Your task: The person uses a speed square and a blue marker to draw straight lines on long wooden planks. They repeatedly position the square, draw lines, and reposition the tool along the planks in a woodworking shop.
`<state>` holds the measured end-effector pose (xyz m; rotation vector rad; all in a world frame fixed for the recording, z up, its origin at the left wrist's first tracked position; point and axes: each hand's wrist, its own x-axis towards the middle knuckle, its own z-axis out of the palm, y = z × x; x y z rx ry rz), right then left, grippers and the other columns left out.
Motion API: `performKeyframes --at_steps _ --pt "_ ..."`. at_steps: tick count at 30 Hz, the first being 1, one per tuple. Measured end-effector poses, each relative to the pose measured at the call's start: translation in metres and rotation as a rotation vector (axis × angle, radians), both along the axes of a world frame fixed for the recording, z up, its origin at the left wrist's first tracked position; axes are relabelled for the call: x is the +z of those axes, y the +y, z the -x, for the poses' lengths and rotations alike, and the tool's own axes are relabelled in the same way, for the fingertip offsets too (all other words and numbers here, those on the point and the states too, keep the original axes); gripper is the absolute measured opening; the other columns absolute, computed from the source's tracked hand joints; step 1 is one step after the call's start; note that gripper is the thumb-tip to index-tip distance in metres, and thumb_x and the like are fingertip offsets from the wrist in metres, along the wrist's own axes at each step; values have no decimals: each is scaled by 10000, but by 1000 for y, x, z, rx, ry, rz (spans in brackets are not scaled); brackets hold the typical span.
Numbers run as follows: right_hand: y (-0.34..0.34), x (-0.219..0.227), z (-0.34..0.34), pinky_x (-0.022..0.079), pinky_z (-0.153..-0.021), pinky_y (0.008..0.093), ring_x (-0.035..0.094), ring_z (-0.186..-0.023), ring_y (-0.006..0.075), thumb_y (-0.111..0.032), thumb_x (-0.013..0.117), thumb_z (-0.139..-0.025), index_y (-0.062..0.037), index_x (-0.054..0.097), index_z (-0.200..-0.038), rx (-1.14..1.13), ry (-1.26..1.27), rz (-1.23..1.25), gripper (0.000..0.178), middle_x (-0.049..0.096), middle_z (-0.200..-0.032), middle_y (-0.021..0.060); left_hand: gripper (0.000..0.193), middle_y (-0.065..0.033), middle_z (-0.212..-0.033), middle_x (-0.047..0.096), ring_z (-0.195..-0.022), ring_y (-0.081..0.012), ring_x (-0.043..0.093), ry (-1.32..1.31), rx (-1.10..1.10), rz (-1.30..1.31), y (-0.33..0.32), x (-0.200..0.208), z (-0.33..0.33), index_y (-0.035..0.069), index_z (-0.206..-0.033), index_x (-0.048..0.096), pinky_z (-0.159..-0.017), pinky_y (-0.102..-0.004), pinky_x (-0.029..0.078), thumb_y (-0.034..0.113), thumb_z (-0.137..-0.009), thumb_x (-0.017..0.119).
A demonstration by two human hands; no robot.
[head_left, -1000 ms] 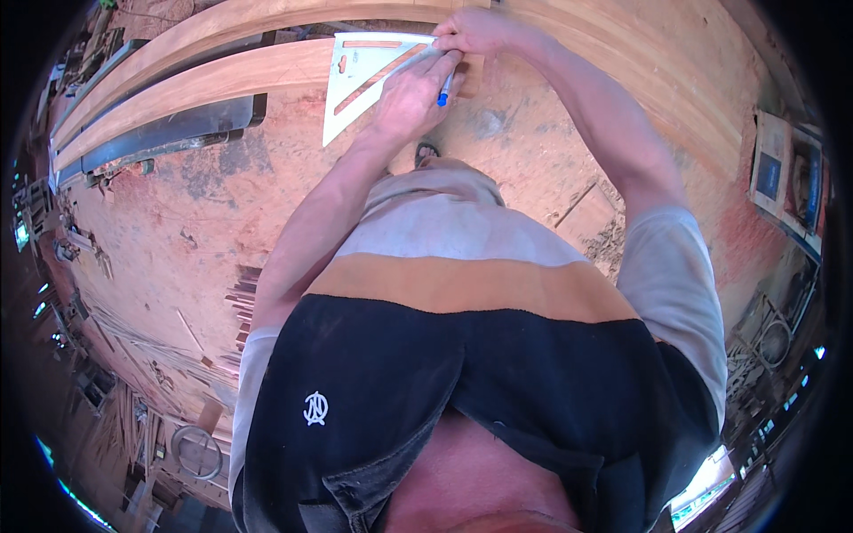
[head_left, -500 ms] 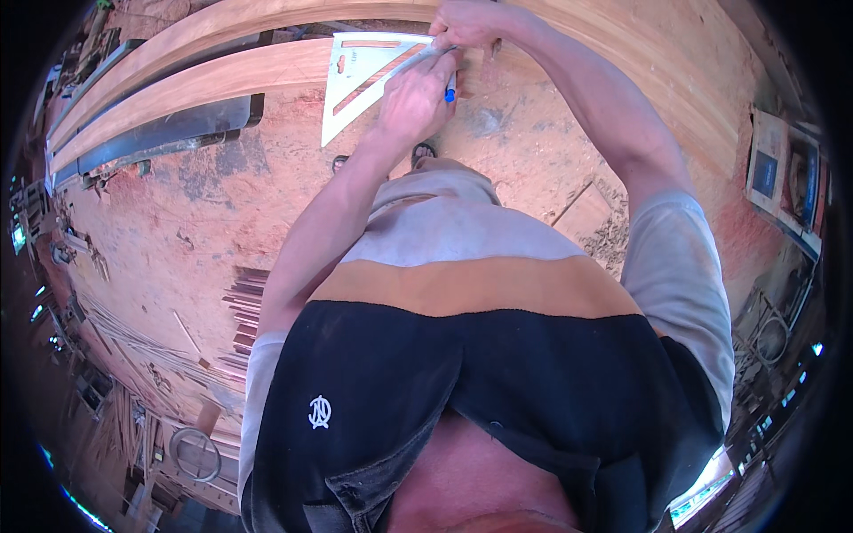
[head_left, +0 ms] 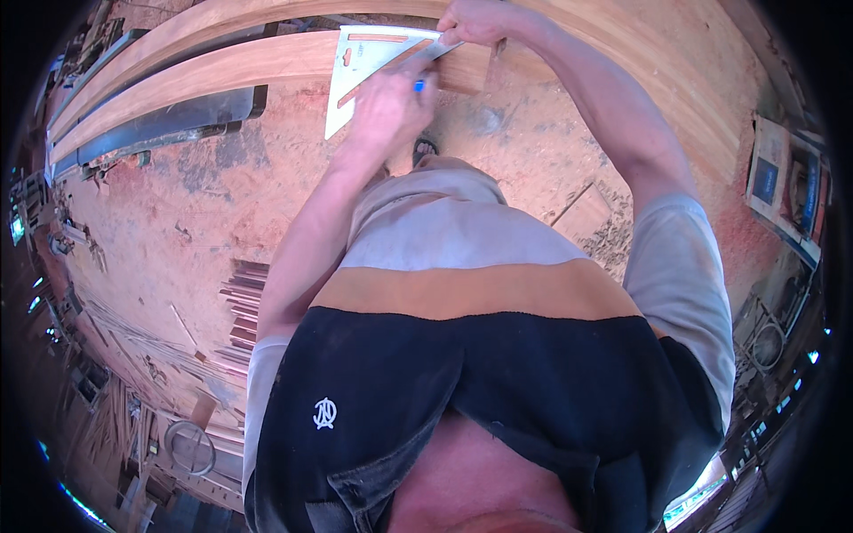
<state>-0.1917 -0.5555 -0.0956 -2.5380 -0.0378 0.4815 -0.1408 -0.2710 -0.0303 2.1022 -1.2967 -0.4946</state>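
A pale triangular speed square (head_left: 360, 67) lies over the near wooden board (head_left: 275, 64) at the top of the view, with its pointed corner hanging past the board's near edge. My right hand (head_left: 478, 21) is closed on the square's right corner, fingers pinched there. Against the slanted edge of the square, my left hand (head_left: 391, 105) is curled round a pen (head_left: 418, 86). Only the pen's blue end shows clearly. Motion smears the left fingers, and the pen's tip is hidden behind them.
A second long board (head_left: 240, 12) runs behind the near one. Wide planks (head_left: 657, 80) lie at the upper right. A dark metal beam (head_left: 195, 117) is under the boards at left. Thin wood strips (head_left: 244, 306) lie on the dusty floor, and a box (head_left: 782, 182) stands far right.
My left hand and the pen have moved left along the square's slanted edge. The square has shifted slightly right and up; my right hand still grips its corner.
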Motion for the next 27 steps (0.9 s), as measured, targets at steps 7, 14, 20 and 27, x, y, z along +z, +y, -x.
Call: performKeyframes --at_steps 7,14,20,27 --pt "2 -7 7 569 -761 508 726 -790 358 -328 686 -961 -46 800 -1027 -49 -93 -26 312 786 -930 201 363 -262 -922 775 -874 -376 787 -11 203 -375 108 0 -46 -7 -1201 752 -744 -459 611 294 -1074 595" --pt "4 23 29 591 -799 447 750 -841 281 -377 646 -1050 -75 812 -1119 -398 -344 -191 351 810 -982 150 446 -81 -913 730 -805 -131 700 548 598 -189 206 -24 -34 -49 -1263 732 -674 -294 580 348 -1112 596" --pt "5 45 -20 623 -881 418 769 -898 262 -402 634 -1090 -100 805 -1243 -753 -344 -526 379 830 -1040 142 446 -84 -931 729 -816 -136 706 680 676 -139 248 -54 -35 -40 -1277 720 -687 -305 585 356 -1117 592" --pt "58 37 -114 595 -923 456 776 -1103 328 -485 568 -1093 -113 783 -1251 -949 -222 -253 458 826 -1111 128 497 -135 -826 736 -757 -216 720 540 741 -112 316 -74 -61 -17 -1218 745 -695 -375 576 428 -1088 567"
